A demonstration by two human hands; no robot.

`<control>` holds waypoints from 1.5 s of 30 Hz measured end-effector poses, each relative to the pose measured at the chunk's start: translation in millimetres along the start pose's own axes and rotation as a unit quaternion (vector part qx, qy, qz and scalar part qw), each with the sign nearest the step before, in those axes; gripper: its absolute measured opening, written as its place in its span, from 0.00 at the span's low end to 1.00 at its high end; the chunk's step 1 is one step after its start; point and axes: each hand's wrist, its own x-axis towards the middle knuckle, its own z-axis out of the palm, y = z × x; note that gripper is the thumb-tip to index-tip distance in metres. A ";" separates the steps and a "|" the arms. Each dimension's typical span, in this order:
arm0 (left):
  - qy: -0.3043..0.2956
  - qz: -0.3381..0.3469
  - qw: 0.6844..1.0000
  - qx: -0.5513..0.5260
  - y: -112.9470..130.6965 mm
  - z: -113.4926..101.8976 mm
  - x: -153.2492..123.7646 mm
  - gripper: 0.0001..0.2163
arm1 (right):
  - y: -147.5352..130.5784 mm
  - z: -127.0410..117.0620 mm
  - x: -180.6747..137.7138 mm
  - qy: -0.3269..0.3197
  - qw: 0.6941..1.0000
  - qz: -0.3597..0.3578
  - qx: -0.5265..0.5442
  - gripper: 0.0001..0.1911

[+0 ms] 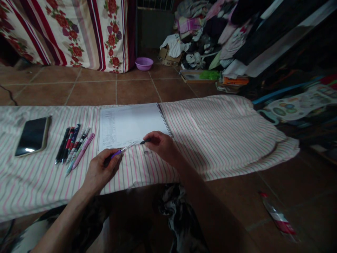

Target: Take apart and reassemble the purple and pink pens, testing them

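My left hand (pixel 101 167) pinches a purple pen part (pixel 116 153), and a thin pale piece (pixel 128 146) extends from it to the right. My right hand (pixel 162 146) is closed on a short black pen part (pixel 145 141) close to the far end of that thin piece. Whether the two parts touch, I cannot tell. Both hands are at the near edge of an open spiral notebook (pixel 134 123), which has a printed column on its left side. A tiny dark object (pixel 146 152) lies on the cloth below my right hand.
Several pens (pixel 72 146) lie side by side left of the notebook. Farther left is a smartphone (pixel 32 136). A striped cloth (pixel 210 130) covers the low table. A bottle (pixel 279 218) lies on the floor at right; a purple basin (pixel 144 63) stands behind.
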 end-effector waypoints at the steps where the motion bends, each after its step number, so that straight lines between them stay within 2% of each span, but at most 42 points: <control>1: 0.001 0.000 1.000 -0.003 0.9 -0.2 0.1 0.15 | -0.1 0.6 0.6 -0.001 1.000 0.009 0.025 0.07; 6: 0.009 0.021 1.000 0.015 3.9 -1.0 0.5 0.14 | -3.7 3.2 0.6 0.008 0.989 0.070 0.133 0.08; 10: 0.008 0.007 1.000 -0.012 0.3 0.8 -0.3 0.15 | -5.2 5.3 -0.3 0.008 0.973 0.126 0.194 0.09; 14: 0.003 -0.003 0.999 -0.034 -3.6 2.0 -0.9 0.14 | -2.7 7.7 1.5 0.024 0.961 0.134 0.239 0.10; 21: 0.008 0.008 1.000 -0.015 -2.3 0.5 -0.6 0.13 | 0.1 10.0 5.7 0.065 0.948 0.154 0.271 0.14; 27: 0.001 0.016 1.000 -0.005 -2.0 -0.1 -0.8 0.13 | -0.5 11.5 6.6 0.086 0.934 0.186 0.294 0.14; 45: 0.007 0.055 0.998 0.027 -5.7 1.1 0.7 0.12 | 5.0 19.4 7.7 0.062 0.936 0.167 0.303 0.13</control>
